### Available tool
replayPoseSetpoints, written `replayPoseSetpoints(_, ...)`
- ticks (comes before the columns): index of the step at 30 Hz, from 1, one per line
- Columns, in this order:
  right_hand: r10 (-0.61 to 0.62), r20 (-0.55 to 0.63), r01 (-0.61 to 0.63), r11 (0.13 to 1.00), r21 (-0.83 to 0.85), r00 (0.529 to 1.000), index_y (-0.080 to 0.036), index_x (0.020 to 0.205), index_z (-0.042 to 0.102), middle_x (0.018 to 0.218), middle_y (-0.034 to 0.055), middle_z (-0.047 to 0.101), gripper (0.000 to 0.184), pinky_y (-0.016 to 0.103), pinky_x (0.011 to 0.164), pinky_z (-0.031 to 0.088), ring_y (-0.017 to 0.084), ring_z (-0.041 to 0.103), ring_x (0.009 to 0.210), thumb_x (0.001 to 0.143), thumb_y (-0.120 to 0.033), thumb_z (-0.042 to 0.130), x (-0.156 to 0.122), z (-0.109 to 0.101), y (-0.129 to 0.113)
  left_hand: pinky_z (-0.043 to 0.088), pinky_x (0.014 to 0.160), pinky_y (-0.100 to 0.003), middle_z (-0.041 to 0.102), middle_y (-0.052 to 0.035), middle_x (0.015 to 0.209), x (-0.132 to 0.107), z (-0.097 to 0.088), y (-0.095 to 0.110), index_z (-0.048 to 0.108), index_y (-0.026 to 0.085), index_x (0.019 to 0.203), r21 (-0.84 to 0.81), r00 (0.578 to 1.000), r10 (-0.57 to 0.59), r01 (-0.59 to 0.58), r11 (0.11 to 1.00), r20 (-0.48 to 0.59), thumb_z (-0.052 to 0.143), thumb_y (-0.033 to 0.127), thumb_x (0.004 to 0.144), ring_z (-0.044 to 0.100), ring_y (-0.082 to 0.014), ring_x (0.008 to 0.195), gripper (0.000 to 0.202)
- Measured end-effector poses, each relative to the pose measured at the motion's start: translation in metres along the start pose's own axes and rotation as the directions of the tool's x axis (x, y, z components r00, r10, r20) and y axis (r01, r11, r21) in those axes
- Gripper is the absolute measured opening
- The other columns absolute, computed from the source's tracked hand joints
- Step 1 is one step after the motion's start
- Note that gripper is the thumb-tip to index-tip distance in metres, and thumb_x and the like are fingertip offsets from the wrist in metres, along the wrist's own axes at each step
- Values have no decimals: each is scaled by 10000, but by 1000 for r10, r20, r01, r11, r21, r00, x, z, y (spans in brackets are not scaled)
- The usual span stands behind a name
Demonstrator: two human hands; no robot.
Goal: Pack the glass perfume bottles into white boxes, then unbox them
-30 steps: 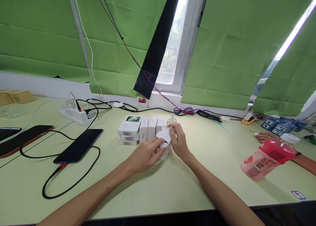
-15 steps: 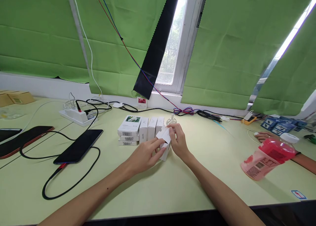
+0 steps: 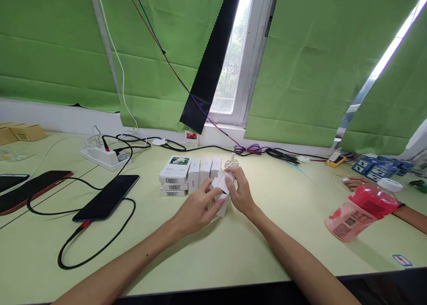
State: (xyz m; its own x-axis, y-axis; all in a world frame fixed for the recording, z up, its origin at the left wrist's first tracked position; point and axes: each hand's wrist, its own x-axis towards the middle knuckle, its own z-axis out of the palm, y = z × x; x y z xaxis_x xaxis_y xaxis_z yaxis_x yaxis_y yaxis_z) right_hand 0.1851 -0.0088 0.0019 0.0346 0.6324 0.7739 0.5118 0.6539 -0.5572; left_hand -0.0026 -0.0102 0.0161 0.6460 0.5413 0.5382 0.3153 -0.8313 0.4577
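My left hand (image 3: pixel 196 209) grasps the near side of a small white box (image 3: pixel 221 210), while my right hand (image 3: pixel 242 193) grips its top, where the flaps (image 3: pixel 218 181) stick up. It's on the table (image 3: pixel 273 251) in front of me, near three upright boxes (image 3: pixel 194 177) and a stack of flat boxes (image 3: pixel 175 175). A phone (image 3: pixel 106 198) lies to my left.

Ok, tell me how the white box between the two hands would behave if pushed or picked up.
The white box looks like thin card, so it is probably light and could dent if squeezed. Its flat sides suggest sliding across the table rather than rolling. What looks like a raised flap would likely bend easily.
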Motion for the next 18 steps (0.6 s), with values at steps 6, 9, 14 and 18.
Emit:
replayPoseSetpoints(6, -11, 64, 8, 998, 55, 998, -219, 1225, 531, 1125, 78, 558, 281, 395, 902, 469, 231, 550, 1023, 975, -347, 505, -4, 0, 4, 539, 522, -202, 482, -93, 1233, -1, 1, 1, 627, 200, 1035, -32, 998, 32, -34, 999, -61, 488, 316, 1023, 550, -81, 734, 181)
replayPoseSetpoints(9, -1, 93, -8, 995, 95, 996, -225, 1291, 499, 1196, 86, 541, 372, 412, 962, 460, 244, 544, 1095, 955, -381, 539, -6, 0, 7, 541, 500, -190, 479, -97, 1269, 0, 2, 1, 636, 209, 1087, -28, 995, 48, -51, 998, -89, 503, 295, 1015, 553, -74, 725, 174)
replayPoseSetpoints(14, 21, 133, -36, 993, 114, 991, -232, 1356, 444, 1264, 96, 533, 498, 435, 1024, 452, 262, 539, 1165, 920, -428, 587, -7, -1, 8, 554, 487, -189, 473, -106, 1326, -1, 3, 0, 644, 220, 1133, -31, 992, 53, -57, 998, -112, 515, 284, 1009, 569, -76, 731, 190)
replayPoseSetpoints(18, 40, 125, -54, 993, 107, 991, -226, 1367, 425, 1281, 106, 539, 519, 448, 1033, 459, 267, 541, 1179, 922, -445, 580, -7, 0, 6, 576, 510, -200, 433, -112, 1429, -1, 3, -1, 637, 231, 1158, -36, 993, 42, -46, 998, -109, 520, 280, 1007, 589, -76, 749, 197)
